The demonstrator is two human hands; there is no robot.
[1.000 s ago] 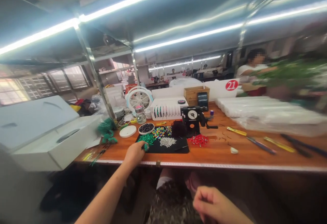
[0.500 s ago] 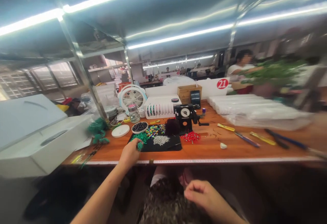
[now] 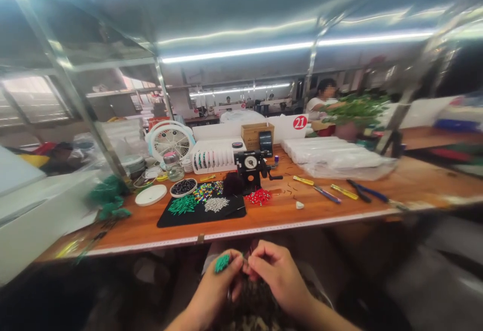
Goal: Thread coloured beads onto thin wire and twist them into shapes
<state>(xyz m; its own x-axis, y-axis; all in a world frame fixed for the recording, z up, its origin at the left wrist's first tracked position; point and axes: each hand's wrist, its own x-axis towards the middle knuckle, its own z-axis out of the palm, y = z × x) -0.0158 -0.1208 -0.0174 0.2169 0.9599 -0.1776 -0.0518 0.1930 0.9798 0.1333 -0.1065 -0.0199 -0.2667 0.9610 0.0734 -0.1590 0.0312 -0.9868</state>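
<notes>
Over my lap, below the table edge, my left hand (image 3: 219, 283) is closed around a bundle of thin green pieces (image 3: 222, 263), whose ends stick out above the fist. My right hand (image 3: 277, 276) is beside it, thumb and fingers pinched together. The fingertips of both hands almost meet; whatever lies between them is too small to make out. Beyond them, a black mat (image 3: 164, 220) bears a pile of green pieces (image 3: 182, 204), silver-grey beads (image 3: 216, 204) and multicoloured beads (image 3: 204, 191). A white dish (image 3: 183, 195) of black beads stands at its back edge.
A black hand-cranked machine (image 3: 251, 170) stands behind red beads (image 3: 258, 196). Yellow-handled tools (image 3: 344, 191) and blue-handled pliers (image 3: 372, 192) lie at right. Further back are plastic-wrapped rolls (image 3: 332, 157), a fan (image 3: 170, 142) and a person (image 3: 320, 102).
My left hand has come back from the green pile to my lap, bringing the green bundle. My right hand has risen to meet it. The view has swung right.
</notes>
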